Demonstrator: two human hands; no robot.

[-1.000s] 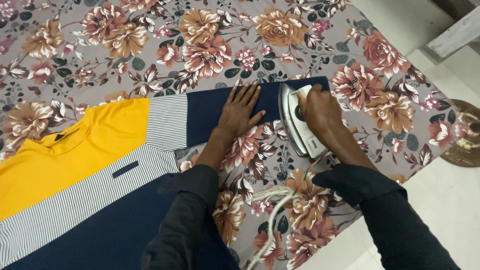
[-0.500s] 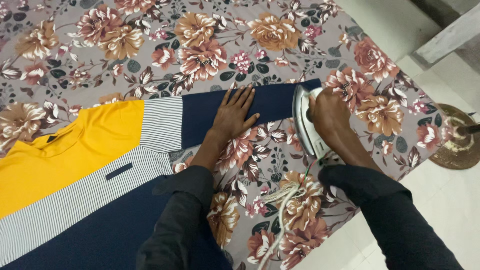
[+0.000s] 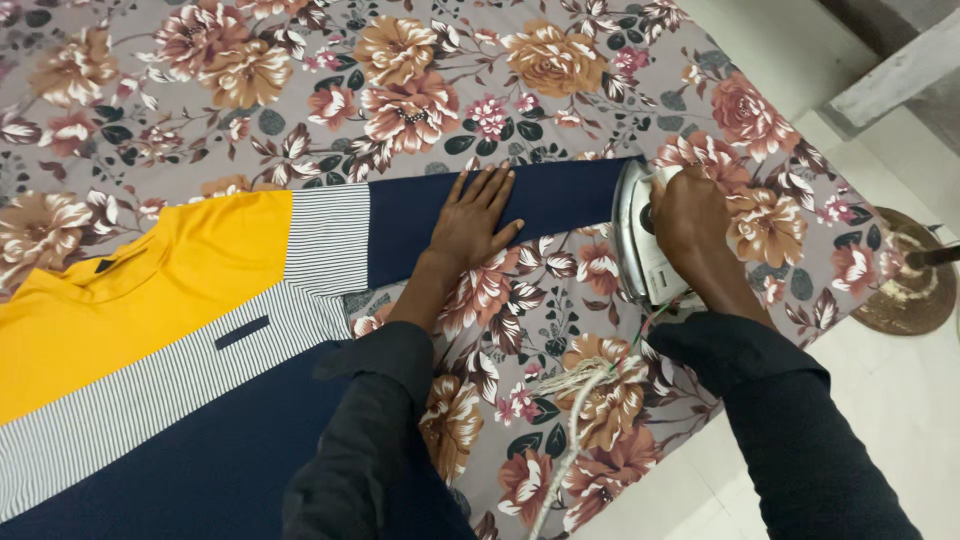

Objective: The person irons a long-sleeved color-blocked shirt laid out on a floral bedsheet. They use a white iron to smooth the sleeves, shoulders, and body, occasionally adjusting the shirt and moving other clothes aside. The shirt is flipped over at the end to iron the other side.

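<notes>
**Op:** Head cam: my left hand lies flat and open on the navy sleeve, and my right hand is wrapped around the iron at the cuff end.

**Buddy:** Step?

**Op:** Pressing the sleeve, I reckon. Next wants a slow, steady pass.

even, soft indoor light, fairly bright. faint shadow under the left hand. mild glare on the iron soleplate. sharp centre, slight wide-angle stretch at edges.
</notes>
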